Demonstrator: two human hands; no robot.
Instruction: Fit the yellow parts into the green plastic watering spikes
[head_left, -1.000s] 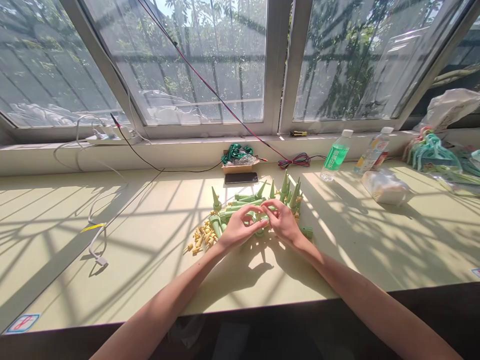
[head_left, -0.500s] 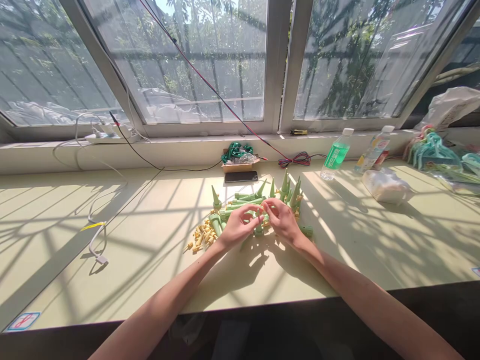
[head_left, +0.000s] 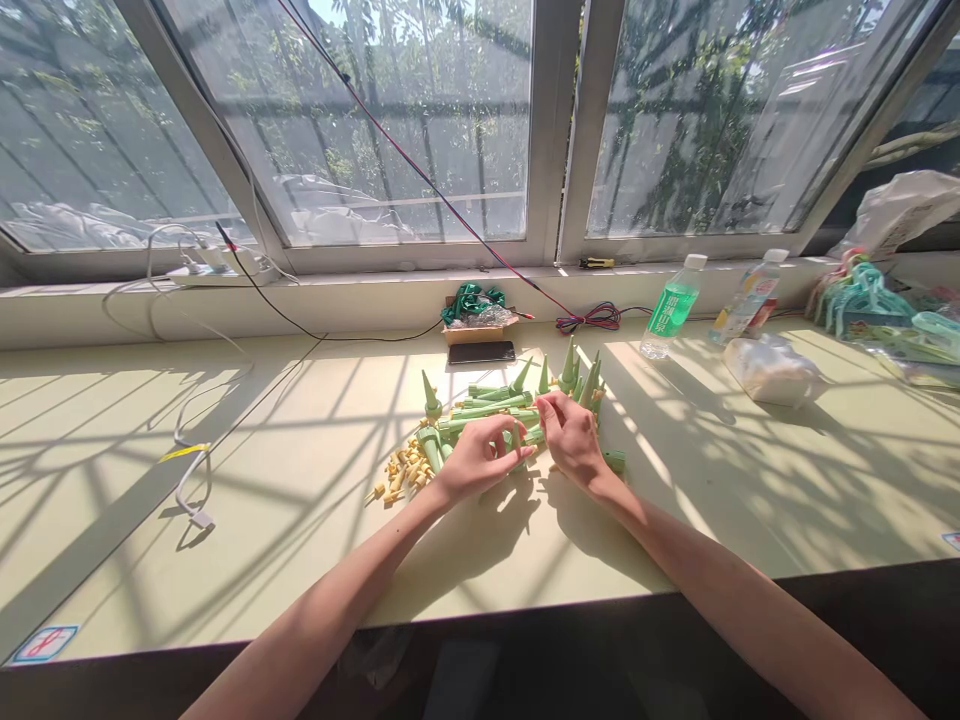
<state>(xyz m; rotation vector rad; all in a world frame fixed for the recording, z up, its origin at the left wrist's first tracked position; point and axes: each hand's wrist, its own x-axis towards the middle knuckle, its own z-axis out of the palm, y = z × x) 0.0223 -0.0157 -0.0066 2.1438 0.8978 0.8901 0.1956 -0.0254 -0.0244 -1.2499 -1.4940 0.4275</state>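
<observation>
In the head view, my left hand [head_left: 480,457] curls its thumb and fingers round a pale green pointed piece [head_left: 516,440], which they partly hide. Just to its right, my right hand [head_left: 571,440] is closed in a pinch. Its fingertips hide most of whatever they hold; a tiny yellowish bit shows there. Behind both hands lies a pile of green tubes [head_left: 491,407]. Green cones [head_left: 430,395] stand upright at the pile's left and back right. Small yellow pegs [head_left: 405,470] lie heaped left of my left hand.
A phone [head_left: 481,352] lies behind the pile, before a small cardboard box [head_left: 480,332]. Bottles [head_left: 673,308] and a white packet [head_left: 772,370] stand at the right, with bagged hangers [head_left: 862,300] beyond. A white cable [head_left: 184,480] trails across the table's left.
My right hand has drawn slightly right, away from my left hand, and its fingers have closed together. My left hand stays nearly in place round the green piece.
</observation>
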